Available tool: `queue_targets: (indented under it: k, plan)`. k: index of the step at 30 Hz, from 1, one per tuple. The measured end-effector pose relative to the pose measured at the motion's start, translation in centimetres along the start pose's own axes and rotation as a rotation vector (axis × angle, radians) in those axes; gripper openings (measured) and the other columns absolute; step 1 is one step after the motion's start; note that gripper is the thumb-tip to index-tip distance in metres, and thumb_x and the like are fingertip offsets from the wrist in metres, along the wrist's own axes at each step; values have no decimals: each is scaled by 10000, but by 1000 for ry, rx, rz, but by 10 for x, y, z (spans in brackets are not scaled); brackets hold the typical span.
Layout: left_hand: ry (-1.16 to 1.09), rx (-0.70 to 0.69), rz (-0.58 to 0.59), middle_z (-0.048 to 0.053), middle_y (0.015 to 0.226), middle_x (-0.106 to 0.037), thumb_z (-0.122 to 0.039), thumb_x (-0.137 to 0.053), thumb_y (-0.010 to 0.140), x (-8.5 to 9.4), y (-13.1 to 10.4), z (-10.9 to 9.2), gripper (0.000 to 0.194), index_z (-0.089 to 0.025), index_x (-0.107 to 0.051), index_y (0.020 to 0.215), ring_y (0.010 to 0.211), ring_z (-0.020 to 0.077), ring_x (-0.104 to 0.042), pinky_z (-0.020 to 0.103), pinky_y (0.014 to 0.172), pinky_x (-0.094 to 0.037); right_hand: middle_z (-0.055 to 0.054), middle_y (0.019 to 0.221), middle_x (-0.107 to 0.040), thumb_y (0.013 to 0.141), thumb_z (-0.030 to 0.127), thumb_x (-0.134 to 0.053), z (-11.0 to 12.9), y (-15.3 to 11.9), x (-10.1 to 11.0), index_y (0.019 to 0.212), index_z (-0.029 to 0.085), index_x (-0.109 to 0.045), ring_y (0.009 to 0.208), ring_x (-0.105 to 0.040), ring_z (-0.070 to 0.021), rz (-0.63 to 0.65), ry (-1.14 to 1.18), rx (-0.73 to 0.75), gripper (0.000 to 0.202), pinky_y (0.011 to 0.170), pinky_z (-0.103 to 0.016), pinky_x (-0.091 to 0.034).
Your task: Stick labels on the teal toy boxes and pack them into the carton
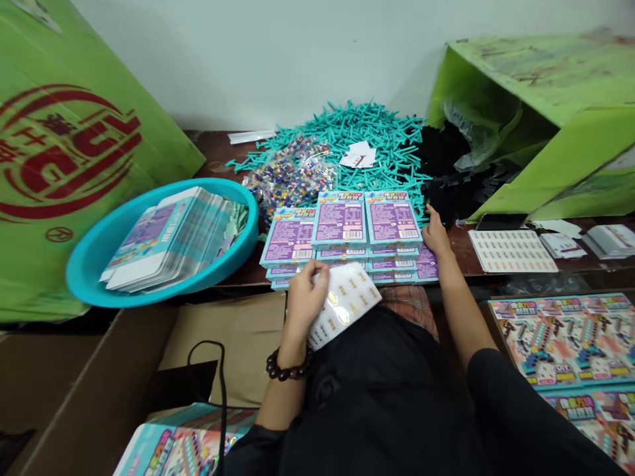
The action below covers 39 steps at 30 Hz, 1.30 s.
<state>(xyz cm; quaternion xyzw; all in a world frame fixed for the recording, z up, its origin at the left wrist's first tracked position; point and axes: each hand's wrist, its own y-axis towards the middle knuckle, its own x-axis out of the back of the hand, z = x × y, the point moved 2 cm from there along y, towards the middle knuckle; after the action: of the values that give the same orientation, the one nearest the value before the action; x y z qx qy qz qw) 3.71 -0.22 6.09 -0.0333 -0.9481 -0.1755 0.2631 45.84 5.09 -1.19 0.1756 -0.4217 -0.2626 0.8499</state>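
Note:
A white sheet of gold stickers [350, 297] is pinched in my left hand [306, 294], tilted over my lap. Reaching past the right side of the stacked purple and teal boxes [340, 221], my right hand [434, 233] is beside the rightmost stack and near the black pile; its fingers are partly bent, and I cannot make out whether they hold anything. Behind the boxes lie a heap of teal plastic pieces [381, 142] and clear bags of colorful beads [297, 172].
At left, a teal basin [253, 231] holds flat cartons, beside a green bag [64, 165]. An open green box [570, 145] stands right of black pieces [441, 158]. Another sticker sheet [513, 251] lies near small cards [612, 240]. Packed boxes [570, 337] sit lower right.

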Motion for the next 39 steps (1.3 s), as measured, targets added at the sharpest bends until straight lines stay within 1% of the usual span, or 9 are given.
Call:
queue_targets:
  k: [4,8,12,20,24,29,32,36,39]
  plan:
    - [94,5,-190,100,995,-722,-436,-504,905,17,37,23,307,-184,-673,949,953,269,-651,383,866,-483,-156,1491,-476,906,415,-495,16,8,0,1539,278,-278,1104,-675,-260,-113,394,-84,684,1093,-505,-478]
    - [36,23,-102,162,1146,-706,-528,-510,908,11,68,32,433,-159,-694,1040,1122,323,-627,466,1024,-449,-104,1548,-435,867,550,-574,48,8,-7,1558,383,-104,1357,-547,-260,-17,815,-226,852,1156,-509,-417]
    - [-120,92,-54,99,1003,-713,-542,-600,874,-6,75,30,356,-194,-640,938,994,278,-661,403,911,-504,-79,1630,-330,740,488,-759,80,-3,-8,1570,419,-72,1499,-368,-272,51,850,-206,1080,1213,-543,-326]
    - [-536,225,-195,4,854,-639,-457,-754,745,-17,68,23,436,-227,-499,1012,701,145,-610,249,614,-448,-69,1672,-258,615,388,-861,105,-12,6,1563,414,-173,1479,-398,-320,-40,897,-126,1172,1225,-544,-313]
    - [-600,303,-349,-23,745,-609,-397,-793,637,8,66,30,434,-207,-550,943,622,134,-575,238,562,-420,-89,1681,-227,650,378,-808,87,-13,30,1579,428,-124,1456,-432,-335,-96,852,-156,1154,1152,-567,-412]
    - [-555,374,-539,3,795,-641,-360,-770,653,57,54,66,362,-183,-571,898,699,152,-618,261,644,-477,-130,1668,-229,661,378,-782,25,-38,92,1579,458,-102,1447,-446,-357,-155,665,-231,1145,1053,-594,-493]
    - [-508,390,-567,10,816,-646,-371,-759,688,71,48,83,343,-188,-578,915,711,149,-617,264,658,-484,-134,1643,-269,597,353,-838,-5,-60,114,1557,470,-164,1427,-469,-374,-187,644,-302,1179,1025,-592,-512]
    - [-406,367,-585,10,798,-648,-373,-762,712,74,46,91,281,-197,-596,856,748,168,-618,273,680,-490,-131,1696,-103,562,325,-845,-25,-74,108,1546,486,-152,1390,-513,-379,-163,597,-388,1214,1014,-566,-520]
    - [-254,317,-552,27,859,-686,-389,-727,771,77,46,93,236,-184,-673,874,856,207,-640,323,827,-514,-135,1708,-34,600,318,-796,-30,-76,95,1553,472,-135,1352,-556,-371,-103,499,-342,1170,1004,-559,-526]
